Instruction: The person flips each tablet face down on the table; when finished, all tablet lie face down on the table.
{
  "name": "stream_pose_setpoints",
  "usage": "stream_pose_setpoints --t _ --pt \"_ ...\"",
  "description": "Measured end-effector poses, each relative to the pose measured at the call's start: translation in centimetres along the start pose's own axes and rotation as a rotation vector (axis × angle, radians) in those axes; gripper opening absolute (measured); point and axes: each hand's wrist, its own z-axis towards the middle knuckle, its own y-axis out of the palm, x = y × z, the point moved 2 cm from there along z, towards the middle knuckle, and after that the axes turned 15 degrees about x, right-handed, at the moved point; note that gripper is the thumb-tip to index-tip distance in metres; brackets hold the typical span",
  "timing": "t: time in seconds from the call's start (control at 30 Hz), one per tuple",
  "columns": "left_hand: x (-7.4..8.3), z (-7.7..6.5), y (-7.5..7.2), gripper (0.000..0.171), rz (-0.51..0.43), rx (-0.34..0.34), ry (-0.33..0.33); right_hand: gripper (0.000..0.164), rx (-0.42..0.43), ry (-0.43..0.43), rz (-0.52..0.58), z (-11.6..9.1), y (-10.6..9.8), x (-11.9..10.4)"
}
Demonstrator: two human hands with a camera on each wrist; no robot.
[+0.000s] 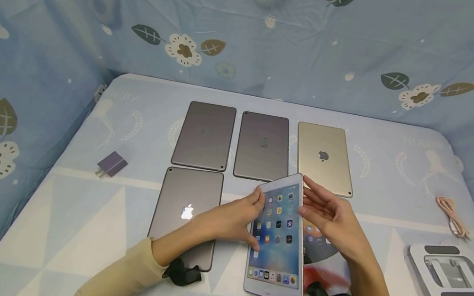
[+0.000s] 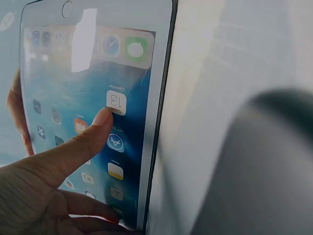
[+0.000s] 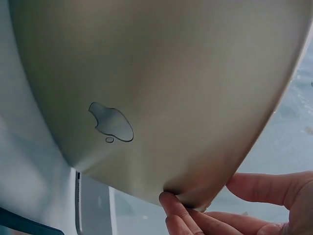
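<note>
A white-fronted tablet [image 1: 277,237] with a lit screen of app icons is held tilted up off the table. Its gold back [image 3: 171,98] with an apple logo fills the right wrist view. My left hand [image 1: 234,217] grips its left side, the thumb [image 2: 90,139] lying on the screen by the calendar icon. At the upper right corner, my right hand [image 1: 335,219] holds the tablet between thumb and fingers, the fingertips [image 3: 178,210] against the back. Partly hidden below the right hand lies another tablet [image 1: 323,249], its screen lit.
Two grey tablets [image 1: 205,135] [image 1: 263,145] and a gold tablet [image 1: 324,154] lie face down at the back. Another grey tablet [image 1: 189,200] is under the left forearm. A purple charger plug [image 1: 112,163] sits left; a coiled cable [image 1: 452,216] and white stand [image 1: 453,278] sit right.
</note>
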Motion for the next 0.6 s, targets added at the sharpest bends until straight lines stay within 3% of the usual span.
stream_pose_setpoints --t 0.6 --pt "1.1 1.9 1.1 0.114 -0.025 -0.017 0.039 0.055 0.057 -0.112 -0.041 -0.3 -0.6 -0.8"
